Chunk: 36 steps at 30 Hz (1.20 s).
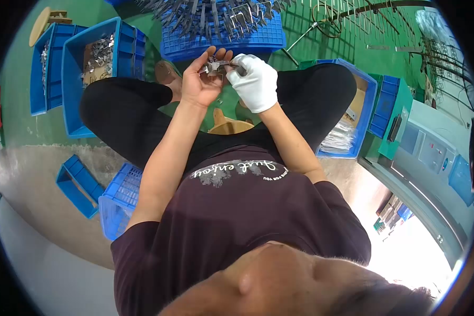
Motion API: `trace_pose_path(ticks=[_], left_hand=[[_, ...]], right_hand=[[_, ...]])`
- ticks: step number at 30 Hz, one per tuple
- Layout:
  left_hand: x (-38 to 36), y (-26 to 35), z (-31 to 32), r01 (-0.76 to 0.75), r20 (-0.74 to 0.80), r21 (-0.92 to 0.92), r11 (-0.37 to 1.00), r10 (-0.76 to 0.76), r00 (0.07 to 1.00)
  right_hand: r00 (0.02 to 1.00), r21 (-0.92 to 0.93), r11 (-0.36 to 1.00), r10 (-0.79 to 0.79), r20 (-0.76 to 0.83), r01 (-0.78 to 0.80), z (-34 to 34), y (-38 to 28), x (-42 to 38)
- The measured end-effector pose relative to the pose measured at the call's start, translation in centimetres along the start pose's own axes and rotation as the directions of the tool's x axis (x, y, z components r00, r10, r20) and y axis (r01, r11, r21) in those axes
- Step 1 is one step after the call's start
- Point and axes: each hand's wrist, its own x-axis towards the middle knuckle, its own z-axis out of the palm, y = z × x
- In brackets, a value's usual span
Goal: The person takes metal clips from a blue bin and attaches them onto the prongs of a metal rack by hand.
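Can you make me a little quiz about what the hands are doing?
1. True or false: the right hand wears a white glove.
2. What do the left hand and the right hand hold between them? A) a metal part B) a cup C) a rope
3. Fill in: the crates on the floor are ___ in colour.
Key: 1 true; 2 A; 3 blue.

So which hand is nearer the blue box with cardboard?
Left. The left hand is toward the blue box; the gloved right hand lies beyond it, farther off.
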Motion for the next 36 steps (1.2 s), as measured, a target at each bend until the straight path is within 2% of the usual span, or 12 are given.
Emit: trace_pose_path(ticks=[5, 8, 11, 12, 13, 16, 17, 19, 21, 24, 27, 36], left_hand=[[1.0, 0.0, -0.4, -0.003, -0.049, 0.11, 0.994, 0.008, 0.999], [2.8, 0.1, -1.4, 0.068, -0.08, 0.124, 0.99, -0.058, 0.995], [4.9, 0.4, -2.5, 0.12, -0.22, 0.242, 0.963, -0.066, 0.973], [5.2, 0.6, -3.0, 0.146, -0.213, 0.339, 0.929, -0.076, 0.974], [6.5, 1.1, -4.4, 0.196, -0.265, 0.393, 0.898, -0.093, 0.96], [10.5, 2.3, -9.4, 0.328, -0.444, 0.509, 0.796, -0.083, 0.892], [11.2, 2.5, -10.1, 0.334, -0.448, 0.57, 0.75, -0.057, 0.892], [12.2, 3.0, -10.4, 0.336, -0.442, 0.685, 0.646, 0.003, 0.897], [12.6, 3.0, -10.5, 0.316, -0.403, 0.705, 0.635, -0.009, 0.915], [14.3, 3.3, -10.4, 0.21, -0.255, 0.737, 0.643, -0.024, 0.967], [15.7, 3.1, -10.2, 0.152, -0.235, 0.724, 0.673, 0.033, 0.971], [16.5, 2.2, -9.0, 0.092, -0.331, 0.733, 0.674, 0.235, 0.914]], right_hand=[[0.991, 0.109, 0.985, 0.132, -0.004, -0.131, 1.1, 1.4, -0.1], [0.992, 0.125, 0.985, 0.125, -0.021, -0.122, 1.9, 2.0, 0.1], [0.972, 0.266, 0.942, 0.227, -0.058, -0.204, 2.2, 2.5, 0.5], [0.933, 0.431, 0.839, 0.358, 0.024, -0.333, 3.0, 3.6, 0.7], [0.95, 0.217, 0.925, 0.311, 0.037, -0.311, 3.2, 4.9, 1.3], [0.915, -0.196, 0.922, 0.367, 0.165, -0.334, 4.9, 8.0, 2.5], [0.926, -0.177, 0.934, 0.339, 0.163, -0.311, 6.2, 9.9, 2.2], [0.822, -0.182, 0.831, 0.551, 0.144, -0.525, 7.9, 10.5, 2.3], [0.898, -0.169, 0.897, 0.428, 0.103, -0.408, 9.7, 11.4, 1.9], [0.906, -0.182, 0.898, 0.418, 0.072, -0.4, 11.0, 12.3, 2.2], [0.924, -0.183, 0.911, 0.381, 0.023, -0.37, 12.2, 12.9, 2.3], [0.961, -0.211, 0.939, 0.274, -0.02, -0.272, 14.0, 13.2, 2.7]])
